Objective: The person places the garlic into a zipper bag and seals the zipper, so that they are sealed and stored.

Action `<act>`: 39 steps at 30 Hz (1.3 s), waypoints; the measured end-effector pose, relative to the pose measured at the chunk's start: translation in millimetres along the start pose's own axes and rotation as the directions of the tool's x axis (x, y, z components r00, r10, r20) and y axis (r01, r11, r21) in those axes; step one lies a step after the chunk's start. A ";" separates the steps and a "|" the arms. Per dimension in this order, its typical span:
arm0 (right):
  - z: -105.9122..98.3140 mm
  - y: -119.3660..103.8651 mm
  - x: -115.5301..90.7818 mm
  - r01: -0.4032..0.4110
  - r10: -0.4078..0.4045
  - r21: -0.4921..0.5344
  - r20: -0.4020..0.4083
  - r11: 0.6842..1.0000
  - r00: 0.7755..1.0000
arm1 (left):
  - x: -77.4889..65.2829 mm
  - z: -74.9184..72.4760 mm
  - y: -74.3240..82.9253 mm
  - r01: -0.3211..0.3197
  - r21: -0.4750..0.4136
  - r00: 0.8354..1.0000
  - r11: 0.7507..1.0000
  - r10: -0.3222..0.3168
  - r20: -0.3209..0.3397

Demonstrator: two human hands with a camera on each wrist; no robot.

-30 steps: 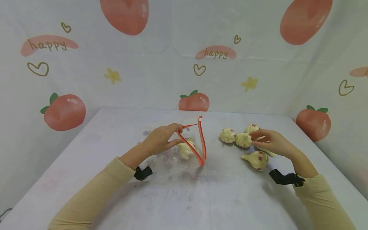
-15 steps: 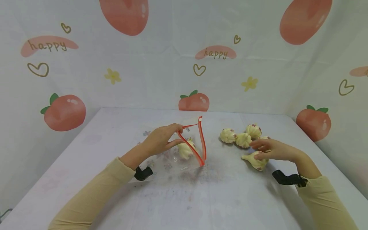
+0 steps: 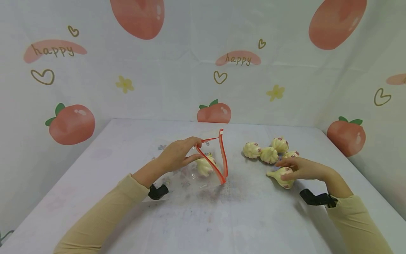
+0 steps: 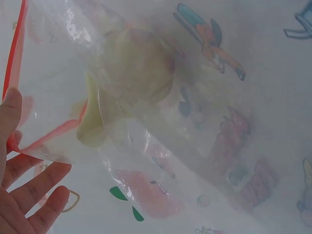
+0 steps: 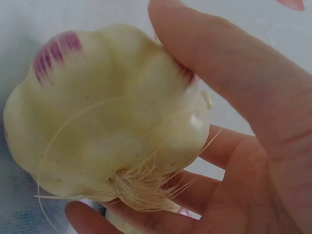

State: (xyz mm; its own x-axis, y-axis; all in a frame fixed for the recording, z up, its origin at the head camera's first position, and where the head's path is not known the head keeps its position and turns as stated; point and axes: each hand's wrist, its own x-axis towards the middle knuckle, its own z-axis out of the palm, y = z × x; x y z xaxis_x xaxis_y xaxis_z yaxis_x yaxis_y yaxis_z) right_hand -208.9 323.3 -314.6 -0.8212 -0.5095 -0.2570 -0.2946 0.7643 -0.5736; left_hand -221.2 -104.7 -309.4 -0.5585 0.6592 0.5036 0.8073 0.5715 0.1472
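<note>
My left hand [image 3: 177, 153] pinches the red-edged mouth of a clear zip bag [image 3: 223, 155], which stands open toward the right. Inside lies one garlic bulb [image 3: 204, 167], seen blurred through the plastic in the left wrist view, where its stem [image 4: 91, 124] points toward the red rim. Over on the right, my right hand [image 3: 307, 169] is round another garlic bulb [image 3: 278, 175] on the table. The right wrist view has this bulb [image 5: 107, 107] up close, roots showing, with the thumb along one side and the fingers curled beneath and behind.
Several more garlic bulbs [image 3: 269, 155] lie grouped just beyond the right hand. A black wrist mount [image 3: 317, 197] sits on each forearm. The white table [image 3: 203, 218] ends at a printed cloth backdrop [image 3: 177, 95].
My right hand has left the far bulbs, come down toward the nearest garlic bulb and taken hold of it. The left hand and the bag stay as they were.
</note>
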 end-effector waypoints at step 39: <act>0.9 -28.8 11.2 0.091 -0.105 -0.125 -0.111 0.988 0.988 | -0.2 2.1 -0.4 -0.009 -0.018 1.000 1.000 0.008 -0.012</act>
State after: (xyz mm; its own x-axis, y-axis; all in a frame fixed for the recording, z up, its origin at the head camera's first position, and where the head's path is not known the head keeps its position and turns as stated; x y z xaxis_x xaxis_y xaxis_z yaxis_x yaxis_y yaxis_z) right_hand -209.2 295.1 -301.7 -0.8348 -0.5399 -0.1073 -0.4271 0.7583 -0.4926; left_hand -221.8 -104.1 -311.3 -0.5492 0.6578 0.5154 0.8153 0.5571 0.1578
